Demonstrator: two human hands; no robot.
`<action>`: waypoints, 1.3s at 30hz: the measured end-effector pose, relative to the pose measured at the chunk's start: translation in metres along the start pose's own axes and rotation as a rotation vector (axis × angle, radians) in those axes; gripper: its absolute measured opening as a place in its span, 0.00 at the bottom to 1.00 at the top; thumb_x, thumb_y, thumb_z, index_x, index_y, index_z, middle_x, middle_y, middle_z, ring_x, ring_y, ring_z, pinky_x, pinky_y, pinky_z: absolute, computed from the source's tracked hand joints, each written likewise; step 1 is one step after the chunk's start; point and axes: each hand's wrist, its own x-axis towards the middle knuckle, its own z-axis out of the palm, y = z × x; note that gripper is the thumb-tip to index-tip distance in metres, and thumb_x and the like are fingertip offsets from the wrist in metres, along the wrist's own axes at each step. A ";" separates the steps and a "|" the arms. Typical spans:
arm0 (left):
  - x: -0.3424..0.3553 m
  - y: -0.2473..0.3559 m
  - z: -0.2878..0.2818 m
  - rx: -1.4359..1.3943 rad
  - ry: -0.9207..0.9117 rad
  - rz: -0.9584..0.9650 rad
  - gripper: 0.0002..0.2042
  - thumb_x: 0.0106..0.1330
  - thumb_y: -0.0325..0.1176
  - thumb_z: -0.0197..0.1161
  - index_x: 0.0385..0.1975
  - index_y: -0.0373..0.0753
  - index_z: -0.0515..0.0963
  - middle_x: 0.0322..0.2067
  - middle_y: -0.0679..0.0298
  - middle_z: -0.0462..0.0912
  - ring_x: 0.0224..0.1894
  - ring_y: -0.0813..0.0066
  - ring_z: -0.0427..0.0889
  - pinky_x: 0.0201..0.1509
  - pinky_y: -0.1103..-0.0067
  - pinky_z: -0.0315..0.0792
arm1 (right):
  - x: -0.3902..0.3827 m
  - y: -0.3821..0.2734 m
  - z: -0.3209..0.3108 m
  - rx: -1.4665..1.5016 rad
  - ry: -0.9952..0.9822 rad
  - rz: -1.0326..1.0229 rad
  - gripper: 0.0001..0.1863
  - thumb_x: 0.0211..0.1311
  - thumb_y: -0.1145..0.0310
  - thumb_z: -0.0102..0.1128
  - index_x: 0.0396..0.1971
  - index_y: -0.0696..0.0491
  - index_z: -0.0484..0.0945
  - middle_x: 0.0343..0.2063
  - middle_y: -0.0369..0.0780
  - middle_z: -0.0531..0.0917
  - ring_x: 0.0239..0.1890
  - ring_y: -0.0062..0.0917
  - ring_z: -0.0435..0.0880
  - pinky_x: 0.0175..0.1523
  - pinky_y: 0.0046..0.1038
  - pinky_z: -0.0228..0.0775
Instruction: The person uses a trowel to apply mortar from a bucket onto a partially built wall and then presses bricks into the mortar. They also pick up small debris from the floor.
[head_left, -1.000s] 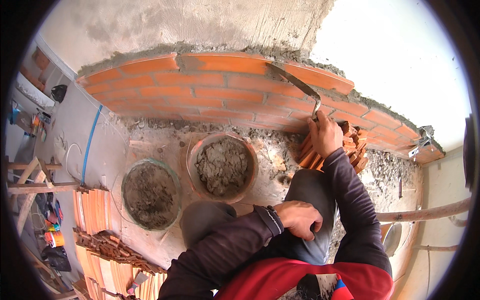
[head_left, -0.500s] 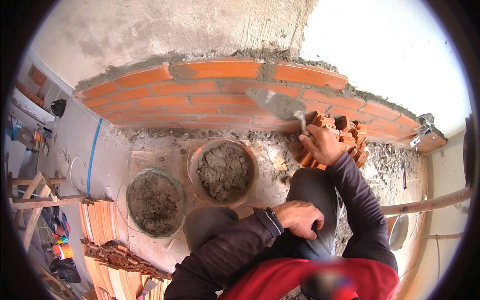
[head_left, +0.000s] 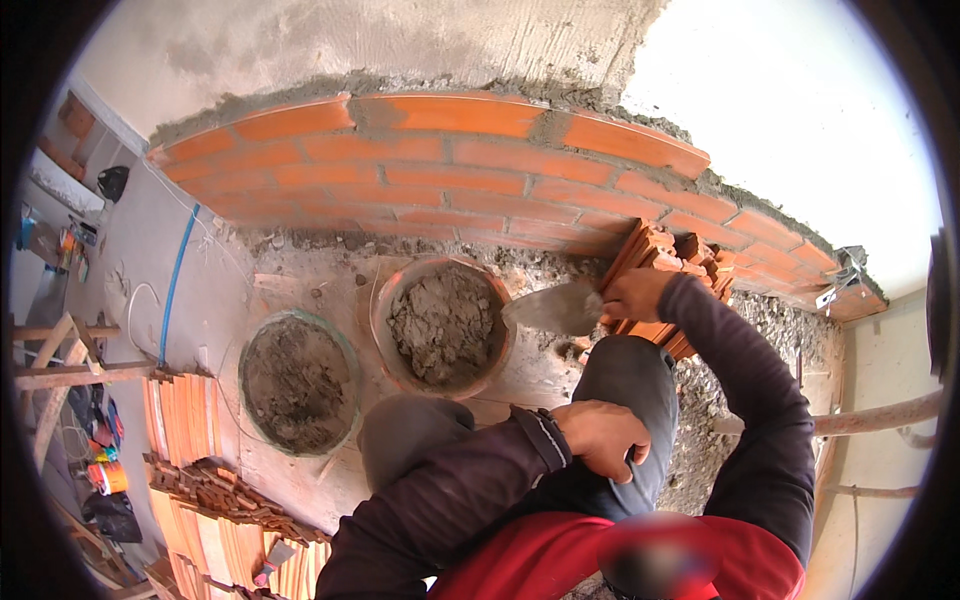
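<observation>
The right hand (head_left: 632, 293) has its grip closed on the handle of a trowel (head_left: 556, 308), whose blade hangs at the rim of the orange mortar bucket (head_left: 440, 325), just below the brick wall (head_left: 450, 165). The left hand (head_left: 600, 437) rests loosely curled and holding nothing on the person's knee (head_left: 630, 385), while a second bucket (head_left: 297, 380) stands beside the first on the floor.

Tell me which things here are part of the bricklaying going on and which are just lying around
In use: trowel in right hand, mortar bucket, second bucket, brick wall, loose bricks.
Lying about: blue hose, stacked tiles, wooden trestle. Left hand rests on knee.
</observation>
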 end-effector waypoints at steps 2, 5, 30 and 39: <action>-0.002 -0.006 0.005 0.008 0.032 -0.007 0.18 0.54 0.41 0.68 0.44 0.42 0.82 0.37 0.58 0.88 0.44 0.56 0.86 0.47 0.62 0.77 | -0.033 0.003 -0.026 -0.068 0.105 0.152 0.23 0.70 0.49 0.51 0.39 0.55 0.84 0.36 0.51 0.87 0.44 0.46 0.86 0.52 0.47 0.76; 0.001 -0.003 0.004 0.038 0.028 -0.006 0.18 0.54 0.40 0.68 0.44 0.42 0.83 0.39 0.56 0.87 0.46 0.55 0.86 0.48 0.62 0.77 | -0.076 0.028 -0.049 -0.020 0.605 0.200 0.15 0.69 0.56 0.58 0.35 0.52 0.84 0.25 0.48 0.84 0.29 0.46 0.84 0.39 0.45 0.76; 0.006 -0.002 0.008 0.069 0.056 -0.010 0.14 0.49 0.38 0.67 0.37 0.43 0.85 0.32 0.59 0.88 0.33 0.62 0.87 0.39 0.67 0.79 | -0.102 -0.008 -0.195 -0.431 0.778 0.474 0.19 0.71 0.52 0.52 0.34 0.51 0.86 0.27 0.45 0.86 0.33 0.45 0.85 0.46 0.43 0.77; 0.008 -0.002 0.006 0.049 -0.024 -0.052 0.18 0.50 0.40 0.68 0.41 0.42 0.84 0.37 0.57 0.87 0.43 0.56 0.86 0.46 0.63 0.78 | -0.090 -0.017 -0.193 -0.457 0.757 0.499 0.20 0.72 0.51 0.51 0.34 0.51 0.85 0.29 0.47 0.86 0.36 0.46 0.85 0.49 0.44 0.76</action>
